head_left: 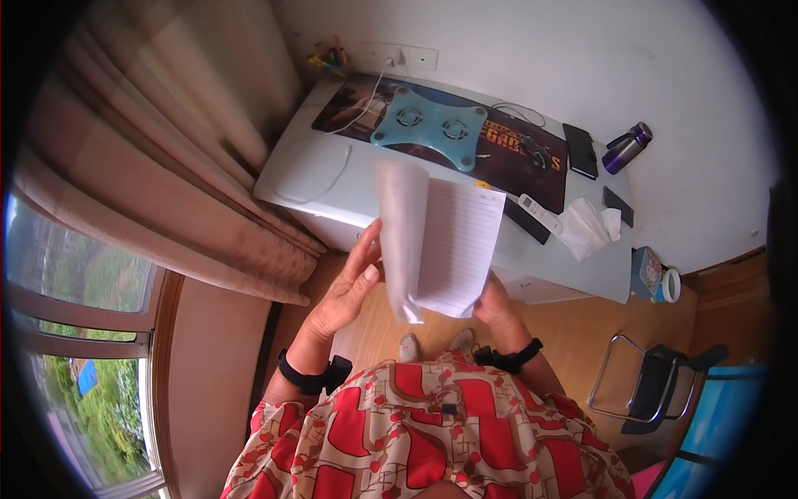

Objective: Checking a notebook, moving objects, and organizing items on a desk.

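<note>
A lined paper notebook (461,246) is spread in front of me, above the floor and near the desk's front edge. Its left pages are blurred and lifted. My right hand (495,302) grips the notebook's lower right edge, its fingers mostly hidden behind the pages. At the left side of the pages is my left hand (355,284), thumb and fingers apart; whether it touches the paper cannot be told. Both forearms wear black straps.
On the white desk (299,168) lie a printed mat (424,93), a blue cooling pad (430,128), a white remote control (539,214), tissues (583,227) and a black notebook (580,150). A purple flask (626,148) stands at right. A metal-framed chair (654,383) is on the floor; curtains (187,168) hang left.
</note>
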Available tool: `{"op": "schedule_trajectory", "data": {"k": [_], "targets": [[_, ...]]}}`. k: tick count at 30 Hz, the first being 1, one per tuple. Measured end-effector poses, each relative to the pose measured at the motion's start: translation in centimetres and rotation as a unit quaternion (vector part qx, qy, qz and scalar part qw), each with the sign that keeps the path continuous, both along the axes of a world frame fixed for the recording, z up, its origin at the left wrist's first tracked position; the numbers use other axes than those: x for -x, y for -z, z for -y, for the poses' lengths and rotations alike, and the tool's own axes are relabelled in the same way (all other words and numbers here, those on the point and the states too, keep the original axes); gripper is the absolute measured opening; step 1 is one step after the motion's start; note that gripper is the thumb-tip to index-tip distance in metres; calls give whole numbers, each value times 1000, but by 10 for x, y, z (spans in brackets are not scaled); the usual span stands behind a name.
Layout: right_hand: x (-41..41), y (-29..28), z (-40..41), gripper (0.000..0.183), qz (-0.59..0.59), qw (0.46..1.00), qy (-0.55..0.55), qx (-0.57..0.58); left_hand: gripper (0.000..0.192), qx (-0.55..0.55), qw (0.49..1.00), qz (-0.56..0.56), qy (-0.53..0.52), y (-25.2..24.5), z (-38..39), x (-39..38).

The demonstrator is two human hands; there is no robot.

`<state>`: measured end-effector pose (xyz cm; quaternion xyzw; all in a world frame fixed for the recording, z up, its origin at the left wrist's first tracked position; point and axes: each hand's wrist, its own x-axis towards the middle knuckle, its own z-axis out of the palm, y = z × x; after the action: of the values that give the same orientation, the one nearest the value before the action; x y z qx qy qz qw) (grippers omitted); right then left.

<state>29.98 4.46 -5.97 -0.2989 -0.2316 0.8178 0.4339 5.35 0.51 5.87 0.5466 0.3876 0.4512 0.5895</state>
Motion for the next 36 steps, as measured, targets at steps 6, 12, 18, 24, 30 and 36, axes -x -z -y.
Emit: {"op": "schedule_trajectory", "data": {"k": [6, 12, 18, 24, 30, 36], "targets": [[2, 0, -3, 42, -126, 992, 5, 29, 54, -62, 997, -42, 2, 10, -12, -37], [-12, 2, -2, 42, -113, 993, 22, 33, 54, -3, 980, -132, -150, 28, -37, -30], [-12, 1, -8, 46, 19, 999, 9, -45, 33, 249, 968, 41, -13, 56, -38, -53], [-10, 2, 1, 51, 140, 970, 177, -90, 25, 221, 964, 118, -85, 72, -41, -66], [-10, 5, -1, 22, 245, 941, 183, -145, 28, 246, 947, 174, -107, 78, -42, -66], [-15, -8, 3, 27, 147, 985, 81, -51, 27, 231, 942, 213, -116, 81, -45, -61]]}}
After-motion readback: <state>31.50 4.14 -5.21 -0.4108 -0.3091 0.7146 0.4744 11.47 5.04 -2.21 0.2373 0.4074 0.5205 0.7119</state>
